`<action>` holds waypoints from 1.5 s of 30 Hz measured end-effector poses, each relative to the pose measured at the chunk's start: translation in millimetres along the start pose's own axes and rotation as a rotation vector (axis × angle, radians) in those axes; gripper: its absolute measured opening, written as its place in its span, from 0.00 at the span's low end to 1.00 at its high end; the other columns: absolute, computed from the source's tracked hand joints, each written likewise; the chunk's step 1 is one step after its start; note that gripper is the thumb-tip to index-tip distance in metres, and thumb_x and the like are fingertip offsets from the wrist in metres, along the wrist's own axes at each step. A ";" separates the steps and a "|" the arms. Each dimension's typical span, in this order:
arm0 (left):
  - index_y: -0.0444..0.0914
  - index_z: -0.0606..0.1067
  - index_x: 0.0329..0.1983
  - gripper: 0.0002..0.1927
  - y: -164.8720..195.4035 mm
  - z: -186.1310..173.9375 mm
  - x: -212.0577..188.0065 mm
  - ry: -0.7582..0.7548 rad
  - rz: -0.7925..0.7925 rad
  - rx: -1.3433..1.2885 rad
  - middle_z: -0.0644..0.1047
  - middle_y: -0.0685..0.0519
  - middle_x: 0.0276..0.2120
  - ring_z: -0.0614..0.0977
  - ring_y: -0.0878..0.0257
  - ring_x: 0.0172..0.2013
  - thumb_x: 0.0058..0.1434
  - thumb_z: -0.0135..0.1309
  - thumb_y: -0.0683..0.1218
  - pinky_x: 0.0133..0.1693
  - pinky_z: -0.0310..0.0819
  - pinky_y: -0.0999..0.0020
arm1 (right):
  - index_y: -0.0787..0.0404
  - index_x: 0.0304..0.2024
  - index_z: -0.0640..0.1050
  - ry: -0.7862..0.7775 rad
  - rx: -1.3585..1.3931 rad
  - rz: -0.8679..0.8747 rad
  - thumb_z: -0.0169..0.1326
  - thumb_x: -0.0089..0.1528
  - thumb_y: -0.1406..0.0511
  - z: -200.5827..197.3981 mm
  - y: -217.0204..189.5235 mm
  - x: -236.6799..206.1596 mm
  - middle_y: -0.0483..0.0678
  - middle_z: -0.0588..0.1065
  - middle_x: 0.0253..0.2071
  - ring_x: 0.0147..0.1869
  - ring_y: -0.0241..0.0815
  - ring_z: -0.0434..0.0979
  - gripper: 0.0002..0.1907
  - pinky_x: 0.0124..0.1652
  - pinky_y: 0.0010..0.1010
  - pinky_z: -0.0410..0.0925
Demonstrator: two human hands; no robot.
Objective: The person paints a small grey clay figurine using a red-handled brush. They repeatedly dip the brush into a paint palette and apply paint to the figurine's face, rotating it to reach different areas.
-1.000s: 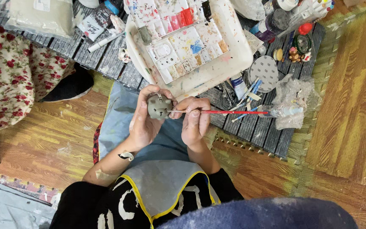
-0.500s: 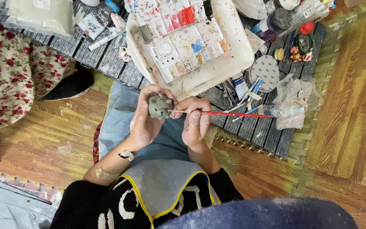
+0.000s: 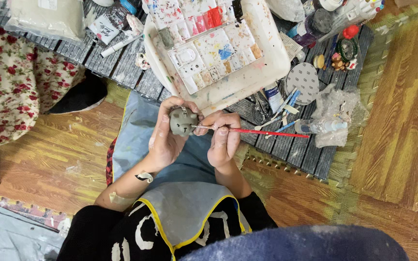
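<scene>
Head view is showing me both hands working at the middle of the frame, above the lap. My left hand is curling shut around a small grey clay figure, fingers wrapping its back and thumb side pressing its edge, so the little face is turning toward the camera. My right hand is pinching closed on a red-handled paintbrush, its thin tip touching the figure at about the 3 o'clock side of the face, while the red handle is running out toward 3 o'clock over the mat.

Moving outward, I am seeing a blue-grey apron lying under both hands, across the lap. At 12 o'clock from the figure, a white tray is sitting on a dark slatted mat, and it is carrying a paint palette with many small wells in reds, blue and tans. At 2 o'clock, a round grey disc is lying just beside loose brushes and small tubes. At 3 o'clock, crumpled clear plastic is resting around a small bottle. At 9 o'clock, well apart from the hands, a floral fabric is spreading over the wooden floor.
</scene>
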State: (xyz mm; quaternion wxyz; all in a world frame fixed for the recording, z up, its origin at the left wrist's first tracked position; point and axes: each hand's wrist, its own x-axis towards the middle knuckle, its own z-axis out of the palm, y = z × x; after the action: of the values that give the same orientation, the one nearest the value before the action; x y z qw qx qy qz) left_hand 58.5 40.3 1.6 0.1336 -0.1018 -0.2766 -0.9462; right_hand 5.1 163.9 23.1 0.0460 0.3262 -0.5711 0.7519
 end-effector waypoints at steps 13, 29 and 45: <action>0.41 0.59 0.68 0.21 0.2 1.5 -0.8 0.007 -0.009 -0.003 0.68 0.45 0.59 0.72 0.54 0.60 0.81 0.36 0.57 0.63 0.68 0.54 | 0.64 0.45 0.62 0.005 -0.030 -0.021 0.38 0.77 0.59 -0.6 0.9 1.2 0.54 0.70 0.35 0.34 0.39 0.70 0.13 0.42 0.30 0.70; 0.41 0.58 0.69 0.22 2.0 1.7 -0.5 -0.001 -0.017 0.014 0.68 0.45 0.59 0.72 0.54 0.60 0.81 0.36 0.58 0.63 0.68 0.55 | 0.64 0.48 0.61 0.004 0.026 0.022 0.38 0.77 0.59 -1.3 1.9 -1.4 0.54 0.69 0.36 0.35 0.40 0.70 0.13 0.41 0.33 0.71; 0.41 0.58 0.69 0.22 -1.1 1.6 0.3 -0.010 0.002 0.034 0.68 0.44 0.58 0.72 0.53 0.59 0.81 0.36 0.58 0.61 0.69 0.55 | 0.62 0.47 0.61 0.005 0.082 0.037 0.36 0.78 0.60 -3.5 1.8 -1.3 0.53 0.69 0.36 0.35 0.39 0.68 0.11 0.41 0.34 0.71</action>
State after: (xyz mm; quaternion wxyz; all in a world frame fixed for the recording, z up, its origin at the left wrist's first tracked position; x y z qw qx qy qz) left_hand 58.0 42.1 2.5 0.1349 -0.1048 -0.2931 -0.9407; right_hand 3.7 166.7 20.5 0.0204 0.3153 -0.5455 0.7763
